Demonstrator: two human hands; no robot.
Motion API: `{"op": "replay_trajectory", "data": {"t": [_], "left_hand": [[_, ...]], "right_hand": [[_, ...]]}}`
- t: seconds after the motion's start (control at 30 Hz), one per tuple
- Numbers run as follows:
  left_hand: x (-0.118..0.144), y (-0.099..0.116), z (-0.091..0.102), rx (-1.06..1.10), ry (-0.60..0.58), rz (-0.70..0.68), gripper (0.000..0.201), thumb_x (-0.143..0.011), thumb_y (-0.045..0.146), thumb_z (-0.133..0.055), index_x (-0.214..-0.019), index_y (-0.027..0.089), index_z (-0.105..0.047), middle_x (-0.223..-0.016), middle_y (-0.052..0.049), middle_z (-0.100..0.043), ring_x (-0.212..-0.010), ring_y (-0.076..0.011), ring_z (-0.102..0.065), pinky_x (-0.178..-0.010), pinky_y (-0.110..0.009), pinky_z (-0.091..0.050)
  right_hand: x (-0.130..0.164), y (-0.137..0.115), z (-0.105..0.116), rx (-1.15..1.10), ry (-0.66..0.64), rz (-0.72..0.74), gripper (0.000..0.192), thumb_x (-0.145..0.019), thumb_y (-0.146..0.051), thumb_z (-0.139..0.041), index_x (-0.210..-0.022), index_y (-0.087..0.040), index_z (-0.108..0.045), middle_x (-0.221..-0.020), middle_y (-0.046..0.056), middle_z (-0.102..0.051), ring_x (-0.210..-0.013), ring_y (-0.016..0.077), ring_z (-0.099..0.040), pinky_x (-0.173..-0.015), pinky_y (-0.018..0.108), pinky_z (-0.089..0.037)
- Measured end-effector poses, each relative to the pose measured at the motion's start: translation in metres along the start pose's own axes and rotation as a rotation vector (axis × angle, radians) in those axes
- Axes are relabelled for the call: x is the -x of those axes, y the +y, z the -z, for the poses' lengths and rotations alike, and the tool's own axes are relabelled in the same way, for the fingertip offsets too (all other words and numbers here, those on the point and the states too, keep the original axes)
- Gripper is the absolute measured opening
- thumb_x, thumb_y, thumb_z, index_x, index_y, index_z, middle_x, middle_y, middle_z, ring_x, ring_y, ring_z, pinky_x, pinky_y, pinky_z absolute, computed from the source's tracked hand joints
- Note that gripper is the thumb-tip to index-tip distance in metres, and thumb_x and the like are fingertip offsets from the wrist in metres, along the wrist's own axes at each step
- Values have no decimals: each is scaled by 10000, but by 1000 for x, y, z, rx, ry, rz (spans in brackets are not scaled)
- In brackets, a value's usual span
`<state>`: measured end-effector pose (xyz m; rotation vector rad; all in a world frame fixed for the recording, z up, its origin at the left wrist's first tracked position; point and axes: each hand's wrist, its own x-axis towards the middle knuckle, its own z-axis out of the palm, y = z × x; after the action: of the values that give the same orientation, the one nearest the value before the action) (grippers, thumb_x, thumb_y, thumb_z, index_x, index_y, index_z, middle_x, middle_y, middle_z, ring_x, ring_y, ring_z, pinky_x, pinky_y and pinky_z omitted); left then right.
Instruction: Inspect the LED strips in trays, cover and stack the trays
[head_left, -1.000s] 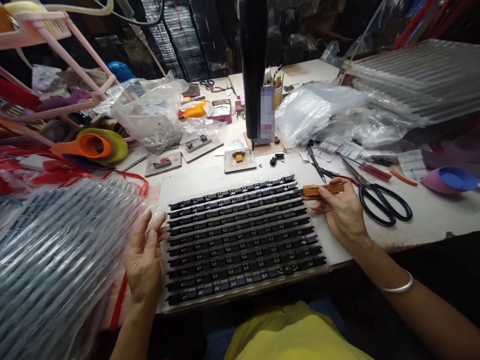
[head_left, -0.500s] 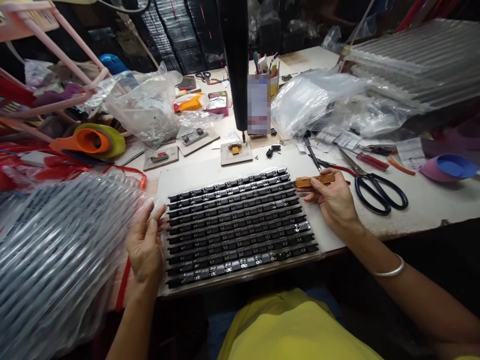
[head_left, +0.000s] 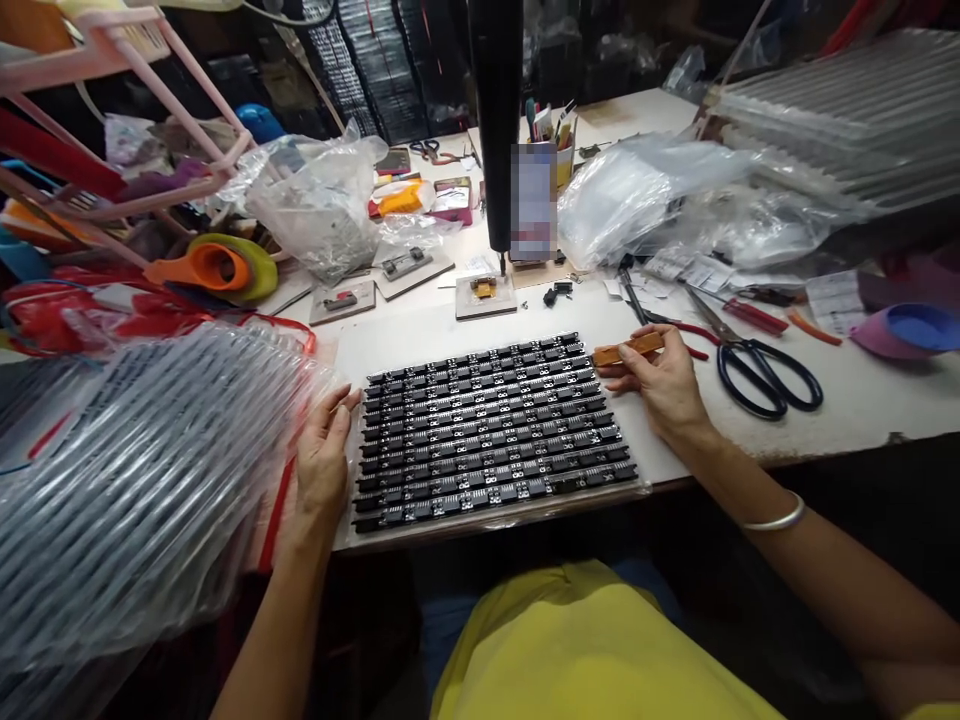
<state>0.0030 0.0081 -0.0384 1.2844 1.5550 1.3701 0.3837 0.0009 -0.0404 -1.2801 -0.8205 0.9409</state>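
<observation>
Right side of table: black-handled scissors (head_left: 742,350) lie with blades pointing away; red-handled screwdriver (head_left: 754,317) just beyond, an orange strip (head_left: 814,327) near it; purple cup (head_left: 881,338) with blue interior at far right; white paper slip (head_left: 836,298) between strip and cup, print unreadable; crumpled clear plastic bags (head_left: 637,200) heaped behind, ribbed clear trays (head_left: 847,130) stacked beyond them. Rear centre: pixelated upright panel (head_left: 532,205) in front of a yellow pen holder (head_left: 564,168). Left: pink rack (head_left: 176,90) at upper corner; orange cup (head_left: 187,270) on its side, touching a yellow-green one (head_left: 262,268); bulging clear bag (head_left: 315,215) beside them.
</observation>
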Motion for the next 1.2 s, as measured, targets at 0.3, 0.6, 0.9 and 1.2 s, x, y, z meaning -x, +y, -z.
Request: {"op": "replay_trajectory", "data": {"t": [0.3, 0.6, 0.9, 1.2], "left_hand": [[20, 11, 10, -301, -143, -14, 546, -856, 500, -527, -1315, 204, -503, -1338, -105, -549, -1267, -245, -480, -1102, -410, -332], [98, 7, 44, -752, -308, -253, 920, -728, 541, -672, -1478, 261, -219, -1506, -129, -325, -1388, -330, -274, -1127, -541, -222], [77, 4, 34, -738, -280, -268, 861, -757, 516, -653, -1472, 250, -252, -1492, -146, -346, -1381, -313, -302, -1127, -513, -240], [93, 38, -6, -821, -251, -449, 683, -772, 425, -671, -1392, 342, -395, -1533, -74, -280, -1420, -352, -170, -1117, -591, -177]], "right_hand": [[4, -2, 13, 293, 104, 216, 372, -762, -315, -658, -1074, -238, -471, -795, 3, -607, -674, 176, -652, -489, 253, -532], [53, -2, 44, 277, 15, 63, 508, -779, -394, -665, -1185, -212, -422, -660, -20, -632, -448, 140, -591, -356, 197, -415], [47, -3, 22, 155, 12, 99, 489, -794, -392, -652, -1173, -217, -397, -686, -23, -635, -470, 138, -613, -392, 207, -491], [50, -2, 19, 214, 53, 153, 603, -803, -291, -623, -1338, -279, -345, -767, -5, -626, -483, 131, -586, -393, 229, -484]]}}
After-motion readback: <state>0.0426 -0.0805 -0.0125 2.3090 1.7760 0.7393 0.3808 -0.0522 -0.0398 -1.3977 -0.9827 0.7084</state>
